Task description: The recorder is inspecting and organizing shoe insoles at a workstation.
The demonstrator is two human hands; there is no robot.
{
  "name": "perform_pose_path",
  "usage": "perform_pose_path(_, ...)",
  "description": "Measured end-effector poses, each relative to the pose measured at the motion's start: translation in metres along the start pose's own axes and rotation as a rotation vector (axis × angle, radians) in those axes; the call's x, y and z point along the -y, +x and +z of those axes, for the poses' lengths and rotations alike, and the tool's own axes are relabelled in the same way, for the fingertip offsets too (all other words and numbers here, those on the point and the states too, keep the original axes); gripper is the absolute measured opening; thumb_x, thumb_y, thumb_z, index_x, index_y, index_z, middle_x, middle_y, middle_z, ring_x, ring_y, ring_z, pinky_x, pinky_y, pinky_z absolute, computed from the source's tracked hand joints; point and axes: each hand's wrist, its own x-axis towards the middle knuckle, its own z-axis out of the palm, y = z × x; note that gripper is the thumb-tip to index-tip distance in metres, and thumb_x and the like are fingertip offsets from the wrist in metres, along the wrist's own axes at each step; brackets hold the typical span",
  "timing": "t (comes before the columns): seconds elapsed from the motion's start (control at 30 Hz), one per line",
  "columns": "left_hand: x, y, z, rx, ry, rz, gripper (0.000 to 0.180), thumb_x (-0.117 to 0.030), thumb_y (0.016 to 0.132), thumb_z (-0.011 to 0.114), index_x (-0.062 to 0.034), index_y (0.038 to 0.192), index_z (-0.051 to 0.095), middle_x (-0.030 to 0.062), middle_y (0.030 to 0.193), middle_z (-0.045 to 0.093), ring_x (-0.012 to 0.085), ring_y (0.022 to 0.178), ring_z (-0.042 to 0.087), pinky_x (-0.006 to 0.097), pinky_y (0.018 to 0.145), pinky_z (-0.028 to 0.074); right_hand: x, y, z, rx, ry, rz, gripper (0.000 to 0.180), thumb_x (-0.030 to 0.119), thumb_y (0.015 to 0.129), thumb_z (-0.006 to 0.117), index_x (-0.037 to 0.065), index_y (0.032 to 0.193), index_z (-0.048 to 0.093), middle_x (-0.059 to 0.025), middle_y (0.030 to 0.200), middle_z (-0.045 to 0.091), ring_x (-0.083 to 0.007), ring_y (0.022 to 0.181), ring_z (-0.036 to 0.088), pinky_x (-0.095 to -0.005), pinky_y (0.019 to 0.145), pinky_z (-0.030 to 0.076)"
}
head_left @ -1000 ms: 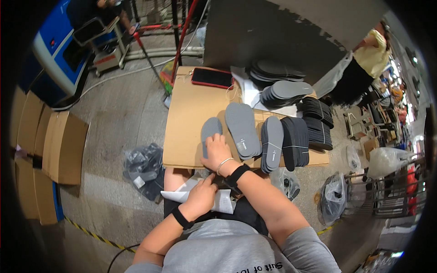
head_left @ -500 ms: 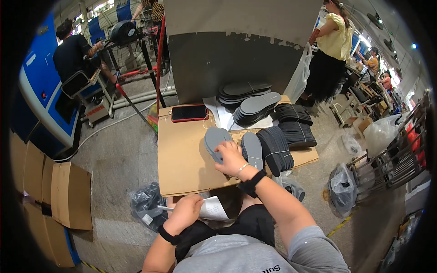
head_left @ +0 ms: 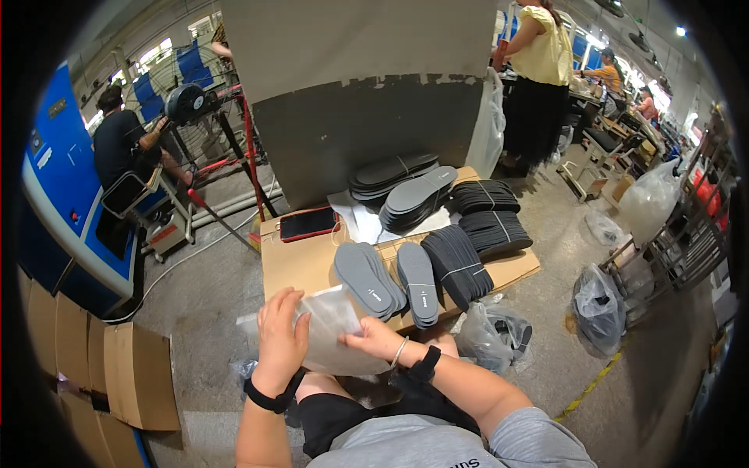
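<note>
While both my hands clench a clear plastic bag [head_left: 331,331], grey insoles [head_left: 370,281] lie untouched.
Left hand [head_left: 281,335] and right hand [head_left: 374,339] have left the insoles since earlier; red phone [head_left: 310,224] at desk's [head_left: 296,261] far-left corner.

Two hands: left hand [head_left: 279,337], right hand [head_left: 376,340], one clear plastic bag [head_left: 331,331] between them. One red phone [head_left: 309,224] on the cardboard table [head_left: 300,265]. Two loose grey insole piles [head_left: 367,279] [head_left: 419,284]. Three tied black insole bundles [head_left: 459,267] [head_left: 496,231] [head_left: 484,196]. Two grey stacks at back [head_left: 394,171] [head_left: 417,196]. Three other people visible. Insoles per pile uncountable.
</note>
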Motion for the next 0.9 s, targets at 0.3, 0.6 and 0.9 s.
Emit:
perform_pose_path(0.3, 0.058, -0.053, 0.027, -0.008, 0.112, -0.164, 0.037, -0.010, 0.077, 0.062, -0.0023, 0.113, 0.053, 0.0202, 0.125, 0.045, 0.0378, 0.115, 0.042, 0.045, 0.096, 0.033, -0.017, 0.110, -0.017, -0.209, 0.191, 0.014, 0.025, 0.016, 0.081, 0.063, -0.003, 0.098, 0.063, -0.0076, 0.089, 0.066, -0.0143, 0.079, 0.061, -0.0285, 0.070, 0.049)
perform_pose_path(0.6, 0.106, -0.045, 0.075, 0.132, 0.077, -0.187, 0.054, -0.011, 0.076, 0.063, -0.0014, 0.125, 0.043, 0.0257, 0.132, 0.037, 0.0427, 0.120, 0.037, 0.047, 0.100, 0.032, -0.019, 0.187, -0.058, -0.429, -0.156, -0.126, 0.030, 0.017, 0.079, 0.065, -0.002, 0.100, 0.059, -0.0104, 0.086, 0.065, -0.0200, 0.078, 0.061, -0.0301, 0.073, 0.049)
perform_pose_path(0.9, 0.136, -0.037, 0.109, 0.349, 0.209, -0.263, 0.052, -0.020, 0.080, 0.062, -0.0052, 0.126, 0.045, 0.0218, 0.135, 0.035, 0.0433, 0.126, 0.028, 0.052, 0.100, 0.027, -0.029, 0.095, -0.078, -0.398, -0.809, 0.211, 0.083, 0.037, 0.071, 0.070, -0.011, 0.128, 0.031, -0.0326, 0.119, 0.046, -0.0421, 0.112, 0.047, -0.0388, 0.096, 0.039)
